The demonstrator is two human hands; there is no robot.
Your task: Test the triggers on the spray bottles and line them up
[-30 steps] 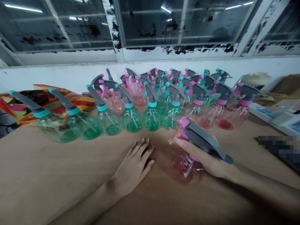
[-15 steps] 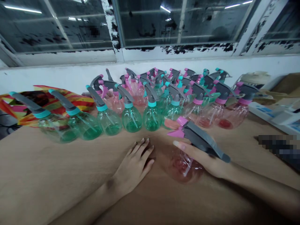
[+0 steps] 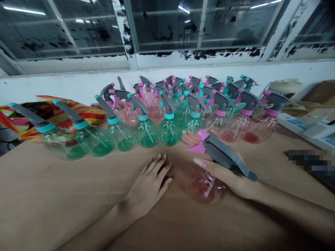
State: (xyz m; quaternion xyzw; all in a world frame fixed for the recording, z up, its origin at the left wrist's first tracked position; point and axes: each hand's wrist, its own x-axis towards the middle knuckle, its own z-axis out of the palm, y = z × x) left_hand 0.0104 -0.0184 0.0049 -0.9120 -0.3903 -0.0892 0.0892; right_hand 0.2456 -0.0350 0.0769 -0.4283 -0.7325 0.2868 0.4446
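Note:
My right hand (image 3: 230, 177) is wrapped round the neck of a pink spray bottle (image 3: 206, 186), just under its grey and pink trigger head (image 3: 222, 153). The thumb lies along the near side, and other fingertips show beyond the pink nozzle. A straw is visible through the clear pink body. My left hand (image 3: 150, 188) rests flat on the wooden table (image 3: 65, 202), fingers stretched out, holding nothing. Beyond it stands a front row of green spray bottles, the closest being one with a turquoise collar (image 3: 147, 132).
Behind the front row, several pink spray bottles (image 3: 154, 101) and green ones crowd towards the wall. A striped plastic bag (image 3: 89, 113) lies at the left. To the right are a power strip (image 3: 295, 123), a dark pixelated object (image 3: 311, 165) and a cardboard box (image 3: 321, 94).
Both hands and the pink spray bottle hold almost the same place. The fingertips behind the nozzle have shifted slightly.

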